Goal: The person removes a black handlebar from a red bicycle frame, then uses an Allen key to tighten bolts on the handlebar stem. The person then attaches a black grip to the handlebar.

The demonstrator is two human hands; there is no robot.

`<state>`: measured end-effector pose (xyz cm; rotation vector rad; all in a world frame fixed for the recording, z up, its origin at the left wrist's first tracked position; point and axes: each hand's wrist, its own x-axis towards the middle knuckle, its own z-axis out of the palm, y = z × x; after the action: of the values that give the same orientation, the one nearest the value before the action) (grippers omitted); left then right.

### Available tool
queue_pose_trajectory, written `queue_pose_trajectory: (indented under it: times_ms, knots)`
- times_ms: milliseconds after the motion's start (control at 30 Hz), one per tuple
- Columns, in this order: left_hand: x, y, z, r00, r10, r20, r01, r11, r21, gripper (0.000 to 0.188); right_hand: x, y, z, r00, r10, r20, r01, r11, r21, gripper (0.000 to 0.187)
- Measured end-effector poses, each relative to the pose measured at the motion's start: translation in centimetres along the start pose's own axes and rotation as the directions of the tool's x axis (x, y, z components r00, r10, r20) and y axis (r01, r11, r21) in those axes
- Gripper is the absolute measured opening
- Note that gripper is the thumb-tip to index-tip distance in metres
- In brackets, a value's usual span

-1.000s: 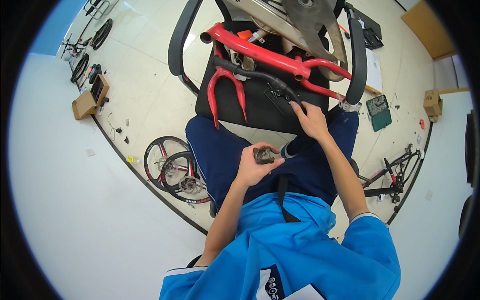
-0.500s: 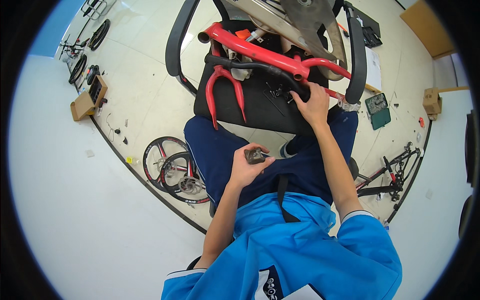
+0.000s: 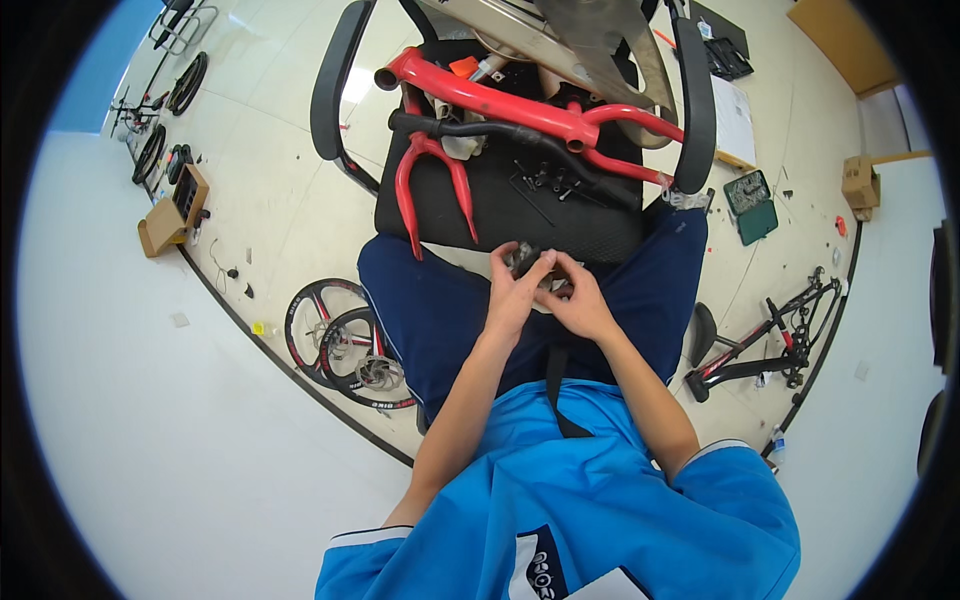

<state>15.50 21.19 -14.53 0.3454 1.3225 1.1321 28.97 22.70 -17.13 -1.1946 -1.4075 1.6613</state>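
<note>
Over my lap, my left hand (image 3: 510, 298) is closed around a small dark metal part (image 3: 524, 260), whose kind I cannot make out. My right hand (image 3: 583, 303) meets it from the other side, thumb and fingers bent at the part; the fingers hide much of it. Just beyond, on a black chair seat (image 3: 590, 228), lie a red bike frame (image 3: 490, 98), a red fork (image 3: 408, 190) and a black handlebar (image 3: 500, 128). Small black bolts and hex keys (image 3: 545, 182) are scattered on the seat near my hands.
Black armrests (image 3: 338, 85) flank the seat. A beige frame piece (image 3: 520, 35) lies across its far end. Wheels (image 3: 345, 345) rest on the floor at left, a black bike frame (image 3: 775, 345) at right. An open green case (image 3: 750, 205) and a cardboard box (image 3: 175, 215) stand farther out.
My right hand has left the handlebar end and small parts on the seat and come to my left hand. The left hand has moved slightly forward with the dark metal part.
</note>
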Motion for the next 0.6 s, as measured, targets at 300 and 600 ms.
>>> queue_pose_trajectory:
  times_ms: [300, 600]
  knots:
    - [0.3, 0.0, -2.8, 0.997, 0.071, -0.012, -0.068, 0.983, 0.170, 0.048, 5.9, -1.3, -2.1, 0.954, 0.245, -0.173, -0.214, 0.960, 0.181, 0.038]
    - [-0.9, -2.4, -4.5, 1.000, 0.000, -0.014, 0.002, 0.994, 0.108, 0.031, 9.9, -0.2, -0.6, 0.974, 0.219, -0.055, -0.125, 0.726, 0.676, 0.045]
